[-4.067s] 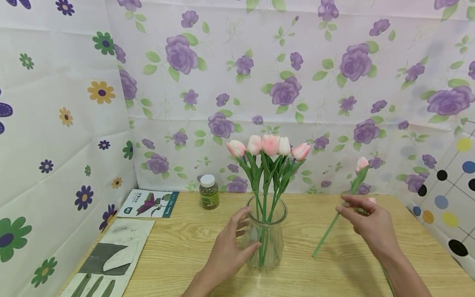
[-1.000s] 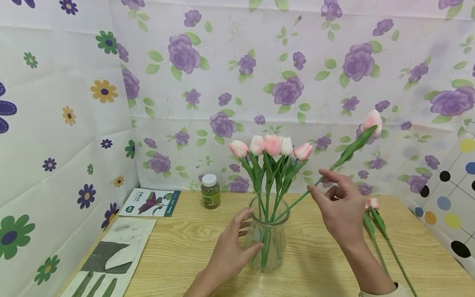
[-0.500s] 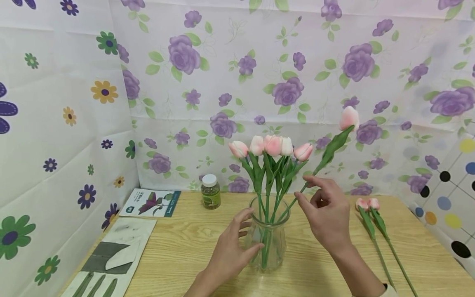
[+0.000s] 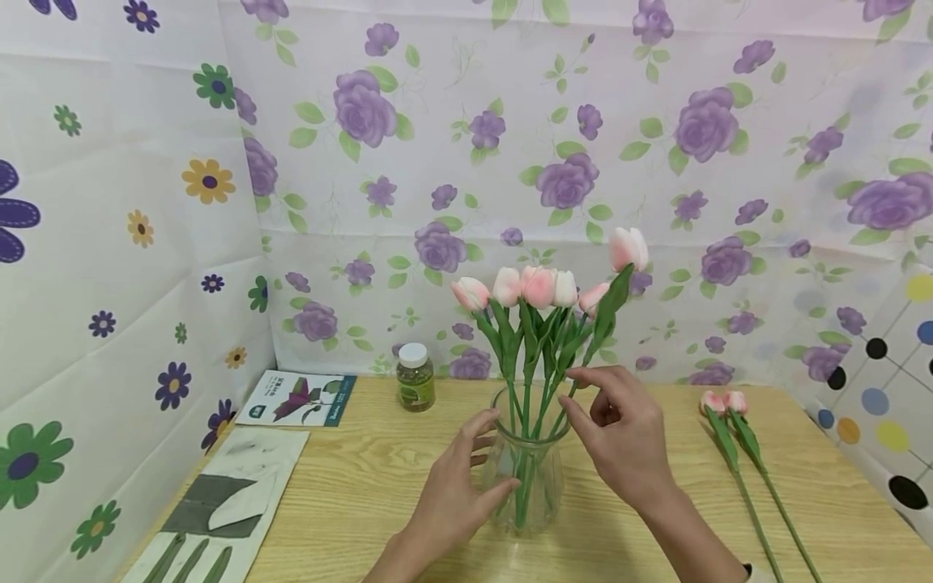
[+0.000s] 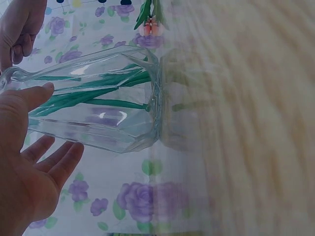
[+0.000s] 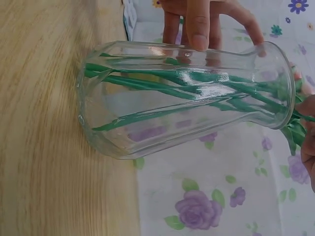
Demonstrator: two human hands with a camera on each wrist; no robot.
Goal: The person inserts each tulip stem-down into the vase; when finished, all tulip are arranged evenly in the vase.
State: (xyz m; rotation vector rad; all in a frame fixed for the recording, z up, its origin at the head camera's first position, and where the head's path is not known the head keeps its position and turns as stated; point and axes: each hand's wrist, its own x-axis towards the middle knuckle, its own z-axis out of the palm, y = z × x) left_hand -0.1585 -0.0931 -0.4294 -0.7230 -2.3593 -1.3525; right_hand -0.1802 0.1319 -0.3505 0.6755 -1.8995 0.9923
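A clear glass vase (image 4: 548,494) stands on the table with several pink-and-white tulips (image 4: 538,287) in it. My left hand (image 4: 453,486) holds the vase from the left, thumb across its front; the right wrist view shows fingers behind the glass (image 6: 162,140). Between thumb and fingers, my right hand (image 4: 625,429) pinches the stem of another tulip (image 4: 628,249) at the right of the vase mouth. That bloom rises above the others and leans right. Its lower stem goes down into the vase; where it ends I cannot tell among the crossing stems.
Two more tulips (image 4: 743,433) lie on the table at the right. A white-capped jar (image 4: 415,380) stands behind, left of the vase. A printed card (image 4: 295,398) and a grey-and-white sheet (image 4: 219,502) lie at the left. Flowered cloth (image 4: 452,162) hangs behind the table.
My right hand has brought the tulip from the right over to the vase, then moved left and down as its stem slid in. The left hand stays on the vase.
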